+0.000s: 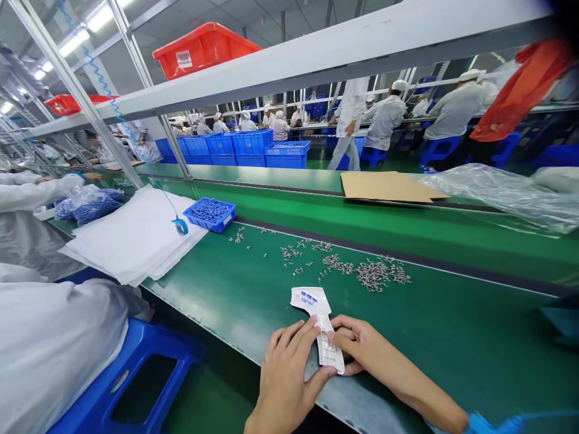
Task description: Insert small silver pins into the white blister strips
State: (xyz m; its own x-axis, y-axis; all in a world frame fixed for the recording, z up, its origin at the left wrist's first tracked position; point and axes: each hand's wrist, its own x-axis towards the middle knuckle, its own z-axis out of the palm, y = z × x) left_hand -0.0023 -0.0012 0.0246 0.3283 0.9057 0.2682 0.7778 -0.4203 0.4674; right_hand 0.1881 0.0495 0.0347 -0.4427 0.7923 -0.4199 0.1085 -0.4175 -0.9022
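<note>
A flat white angled piece (323, 313) with blue marks on its wider far end lies on the green worktop near the front edge. My left hand (289, 367) holds it from the left, with fingertips on its upper face and the thumb at its near end. From the right, my right hand (362, 343) grips the same piece, its thumb and index finger pressed over the middle. Small metallic bits show on the piece by my fingertips, too small to name. Beyond my hands, many small metal parts (375, 274) lie in loose piles on the worktop.
A blue tray (210, 214) of small blue parts stands beside white sheets (136, 232). A coiled blue cord (180, 226) hangs over them. Cardboard (391, 185) and clear plastic film (506, 190) lie across the green belt. A co-worker's sleeve (58, 337) and a blue stool (136, 367) are at left.
</note>
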